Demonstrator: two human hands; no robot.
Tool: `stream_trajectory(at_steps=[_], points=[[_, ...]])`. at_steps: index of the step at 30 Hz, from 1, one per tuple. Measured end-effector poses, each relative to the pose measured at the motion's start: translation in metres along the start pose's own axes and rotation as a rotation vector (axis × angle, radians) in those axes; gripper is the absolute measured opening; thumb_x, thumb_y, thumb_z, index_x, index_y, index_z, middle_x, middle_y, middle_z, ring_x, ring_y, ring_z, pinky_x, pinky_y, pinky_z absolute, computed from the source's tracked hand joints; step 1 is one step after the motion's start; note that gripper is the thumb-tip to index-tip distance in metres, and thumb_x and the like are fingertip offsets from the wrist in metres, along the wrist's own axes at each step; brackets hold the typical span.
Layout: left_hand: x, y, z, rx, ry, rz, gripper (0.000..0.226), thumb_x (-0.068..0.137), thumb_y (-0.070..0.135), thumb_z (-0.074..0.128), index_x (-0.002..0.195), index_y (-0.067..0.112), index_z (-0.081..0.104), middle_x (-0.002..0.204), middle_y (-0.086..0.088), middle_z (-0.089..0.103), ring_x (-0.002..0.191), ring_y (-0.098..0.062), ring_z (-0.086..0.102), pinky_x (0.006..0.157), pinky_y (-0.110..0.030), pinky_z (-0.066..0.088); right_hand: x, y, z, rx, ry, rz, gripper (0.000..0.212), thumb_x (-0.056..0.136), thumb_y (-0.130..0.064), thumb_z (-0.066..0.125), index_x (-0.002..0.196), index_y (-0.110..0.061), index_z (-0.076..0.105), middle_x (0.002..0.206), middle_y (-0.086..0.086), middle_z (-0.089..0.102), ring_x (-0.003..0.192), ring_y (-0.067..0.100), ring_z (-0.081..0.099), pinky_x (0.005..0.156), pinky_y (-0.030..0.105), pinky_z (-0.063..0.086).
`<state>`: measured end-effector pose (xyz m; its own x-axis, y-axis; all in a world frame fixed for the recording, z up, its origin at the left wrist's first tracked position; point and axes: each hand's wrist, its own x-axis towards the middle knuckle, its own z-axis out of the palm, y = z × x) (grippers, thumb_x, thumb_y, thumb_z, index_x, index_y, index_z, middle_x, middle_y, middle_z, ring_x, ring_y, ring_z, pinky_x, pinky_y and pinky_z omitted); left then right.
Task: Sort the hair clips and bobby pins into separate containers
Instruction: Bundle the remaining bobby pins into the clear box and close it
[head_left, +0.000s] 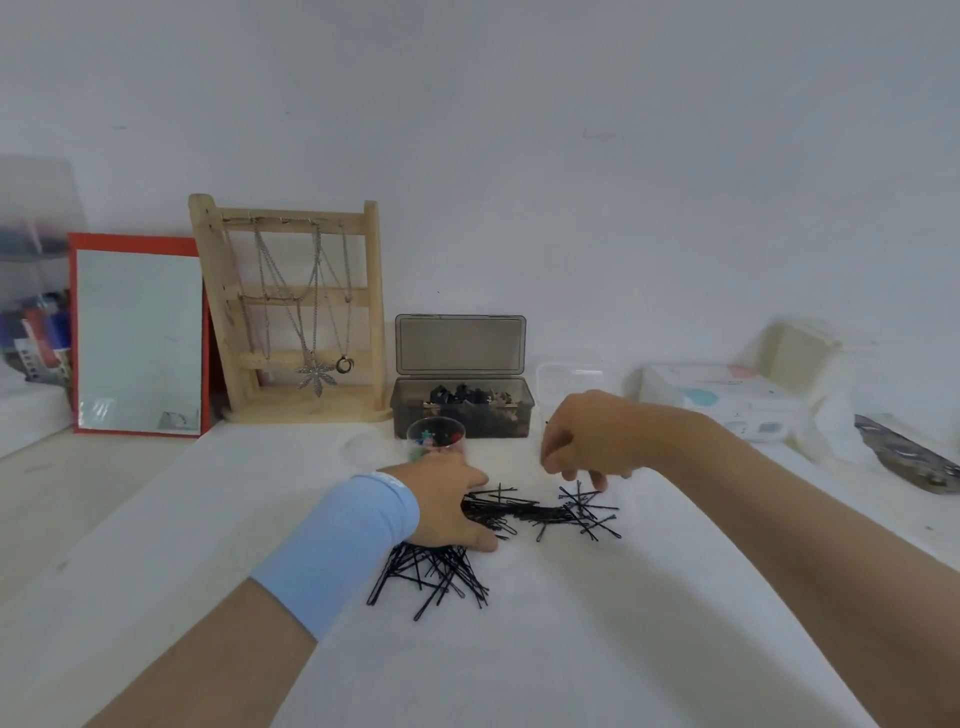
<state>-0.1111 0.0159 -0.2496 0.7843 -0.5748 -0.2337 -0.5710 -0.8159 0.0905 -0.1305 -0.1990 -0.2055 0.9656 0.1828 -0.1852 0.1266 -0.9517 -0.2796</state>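
Head view: black bobby pins (524, 512) are pressed under the flat, spread left hand (451, 501). Just right of it, the right hand (587, 441) is hovered over them, fingers curled; whether anything is held cannot be told.

No readable text anywhere in view. White box (727, 397) at back right carries small dark print and pale blue and pink patches, too blurred to read. Light blue wristband (358, 535) on left forearm shows faint white mark near hand edge, not legible. Coloured packets inside clear container (36, 332) at far left have printed areas, letters too small to read. No numbers, brands or signs can be made out.
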Motion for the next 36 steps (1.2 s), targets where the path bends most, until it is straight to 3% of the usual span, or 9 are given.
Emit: stream_trajectory(at_steps=[3, 5, 7, 15, 18, 21, 27, 32, 36], points=[[0.007, 0.010, 0.003, -0.058, 0.066, 0.074, 0.072, 0.087, 0.055, 0.063, 0.148, 0.025, 0.039, 0.144, 0.001, 0.044, 0.129, -0.019, 0.045, 0.105, -0.033, 0.039, -0.013, 0.013, 0.007, -0.208, -0.078, 0.141, 0.007, 0.087, -0.024, 0.063, 0.081, -0.020, 0.065, 0.070, 0.000, 0.069, 0.051, 0.017, 0.065, 0.046, 0.023, 0.048], [0.011, 0.016, 0.004, -0.114, 0.102, 0.118, 0.064, 0.088, 0.047, 0.065, 0.145, 0.025, 0.044, 0.137, 0.005, 0.050, 0.122, -0.016, 0.051, 0.098, -0.026, 0.039, -0.015, 0.017, 0.018, -0.419, -0.113, 0.164, 0.014, 0.090, -0.023, 0.062, 0.079, -0.014, 0.060, 0.079, 0.003, 0.064, 0.070, 0.023, 0.061, 0.061, 0.028, 0.049], [0.016, 0.022, 0.004, -0.114, 0.104, 0.128, 0.064, 0.088, 0.048, 0.064, 0.144, 0.025, 0.043, 0.136, 0.006, 0.050, 0.121, -0.016, 0.051, 0.099, -0.027, 0.040, -0.016, 0.019, 0.029, -0.484, -0.119, 0.120, 0.013, 0.091, -0.010, 0.054, 0.095, -0.007, 0.065, 0.098, 0.010, 0.065, 0.087, 0.028, 0.060, 0.073, 0.032, 0.049], [0.032, 0.043, 0.004, -0.123, 0.021, 0.111, 0.108, 0.067, 0.073, 0.069, 0.154, 0.028, 0.023, 0.148, 0.008, 0.043, 0.129, -0.016, 0.047, 0.103, -0.032, 0.040, -0.029, 0.024, 0.023, -0.005, -0.032, -0.065, 0.041, 0.087, -0.005, 0.050, 0.109, -0.033, 0.070, 0.096, -0.013, 0.069, 0.088, 0.010, 0.062, 0.082, 0.028, 0.054], [0.036, 0.042, 0.003, -0.194, 0.062, 0.142, 0.089, 0.081, 0.044, 0.074, 0.154, 0.026, 0.027, 0.135, 0.012, 0.057, 0.113, -0.009, 0.055, 0.098, -0.026, 0.044, -0.028, 0.032, 0.023, -0.058, -0.017, 0.041, 0.024, 0.081, -0.034, 0.065, 0.103, -0.024, 0.070, 0.095, -0.007, 0.069, 0.089, 0.017, 0.063, 0.075, 0.028, 0.052], [0.037, 0.037, 0.000, -0.235, 0.081, 0.178, 0.077, 0.086, 0.024, 0.071, 0.152, 0.029, 0.032, 0.125, 0.015, 0.062, 0.104, -0.005, 0.058, 0.096, -0.028, 0.049, -0.026, 0.036, 0.031, -0.134, -0.068, 0.068, 0.040, 0.066, -0.059, 0.074, 0.086, -0.025, 0.068, 0.080, -0.010, 0.062, 0.075, 0.013, 0.058, 0.061, 0.025, 0.043], [0.041, 0.036, 0.006, -0.238, 0.074, 0.195, 0.091, 0.074, 0.057, 0.073, 0.150, 0.033, 0.030, 0.135, 0.018, 0.051, 0.115, -0.005, 0.052, 0.099, -0.026, 0.043, -0.016, 0.036, 0.031, 0.024, -0.050, -0.051, 0.026, 0.073, -0.029, 0.081, 0.098, -0.037, 0.075, 0.084, -0.019, 0.070, 0.071, -0.002, 0.061, 0.060, 0.010, 0.044], [0.048, 0.035, 0.008, -0.233, 0.202, 0.240, 0.031, 0.081, 0.041, 0.074, 0.110, 0.033, 0.068, 0.098, 0.017, 0.060, 0.092, -0.008, 0.058, 0.071, -0.012, 0.040, -0.011, 0.030, 0.030, 0.122, -0.009, -0.100, 0.027, 0.074, -0.019, 0.079, 0.096, -0.036, 0.078, 0.070, -0.023, 0.068, 0.058, -0.008, 0.057, 0.054, 0.006, 0.041], [0.045, 0.030, 0.005, -0.296, 0.183, 0.239, 0.034, 0.084, 0.037, 0.073, 0.118, 0.034, 0.067, 0.105, 0.019, 0.066, 0.096, -0.001, 0.062, 0.089, -0.022, 0.051, -0.017, 0.041, 0.023, 0.037, 0.034, 0.006, 0.026, 0.071, -0.024, 0.081, 0.095, -0.033, 0.076, 0.079, -0.017, 0.070, 0.051, -0.008, 0.055, 0.045, 0.006, 0.038]])
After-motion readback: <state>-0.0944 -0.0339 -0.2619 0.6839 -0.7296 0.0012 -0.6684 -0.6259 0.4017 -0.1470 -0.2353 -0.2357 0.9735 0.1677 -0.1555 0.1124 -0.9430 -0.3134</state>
